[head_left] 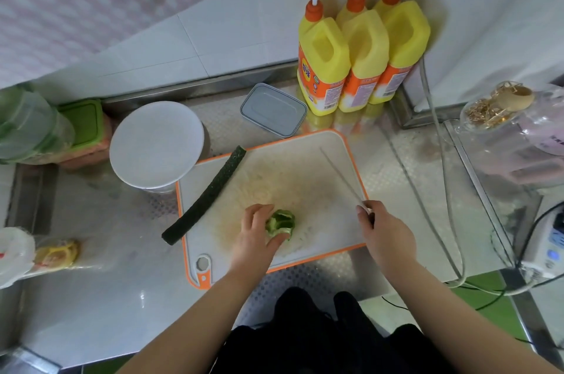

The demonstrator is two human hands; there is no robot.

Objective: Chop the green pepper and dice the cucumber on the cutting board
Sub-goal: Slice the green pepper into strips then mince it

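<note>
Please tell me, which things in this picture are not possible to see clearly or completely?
Head view only:
- Green pepper: its near left side is covered by the left hand.
- Knife: the handle is hidden inside the right hand; the blade shows only as a thin line.
- Bottle labels: text too small to read.
- Stacked containers: cut off by the left edge, blurred.
- Cucumber: whether its underside is cut cannot be told.

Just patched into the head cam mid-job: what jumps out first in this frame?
The three yellow pump bottles with orange tops at the back wall catch the eye first. Below them, on the orange-rimmed cutting board, the left hand holds the green pepper while the right hand grips a knife angled away. A dark cucumber lies diagonally across the board's left edge.
</note>
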